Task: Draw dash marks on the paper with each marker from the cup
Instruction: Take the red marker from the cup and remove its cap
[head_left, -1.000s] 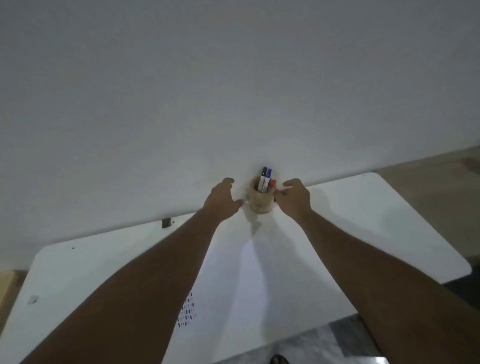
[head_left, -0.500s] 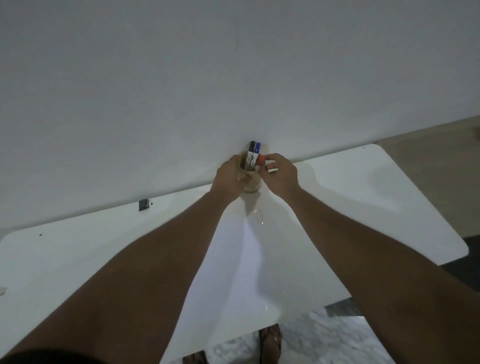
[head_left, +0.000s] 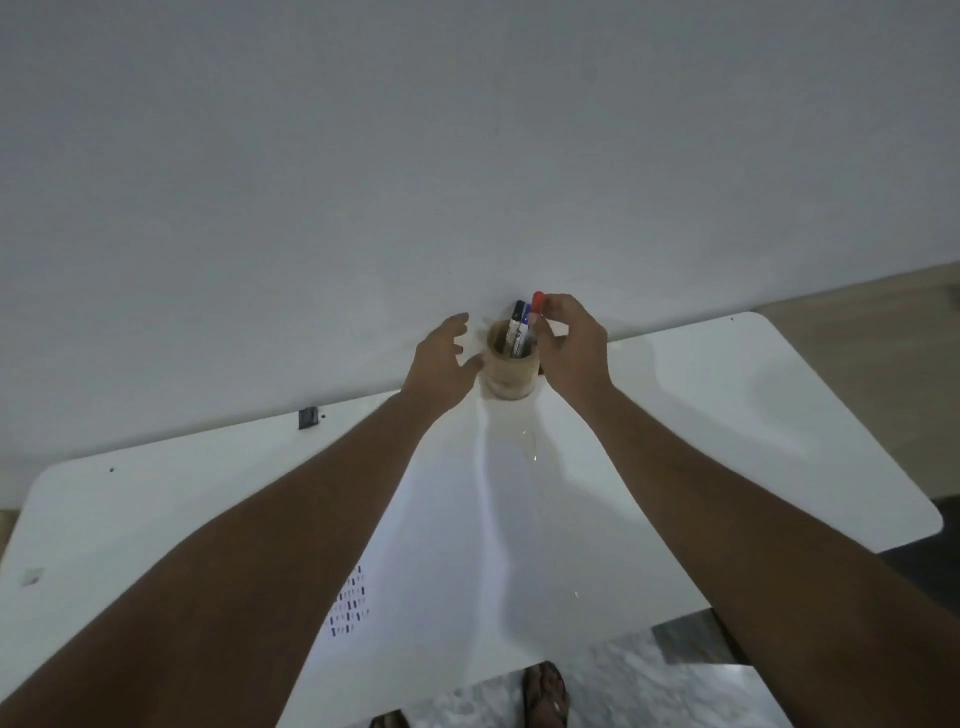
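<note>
- Head view: right hand (head_left: 571, 345) pinches the red-capped marker (head_left: 538, 304), lifted partly above the cup (head_left: 510, 366) at the far edge of the bench (head_left: 727, 395), against the wall.
- Left hand (head_left: 441, 358) is spread, thumb touching the cup's left side, not gripping it.
- Black marker (head_left: 517, 317) and blue marker (head_left: 525, 319) stand in the cup.
- Paper (head_left: 467, 545) lies near, dash marks (head_left: 350, 608) at its left.
- Risks: cup may tip if the marker drags its rim; pinch looks shallow, so the marker may slip; neighbouring markers may get pulled out.
</note>
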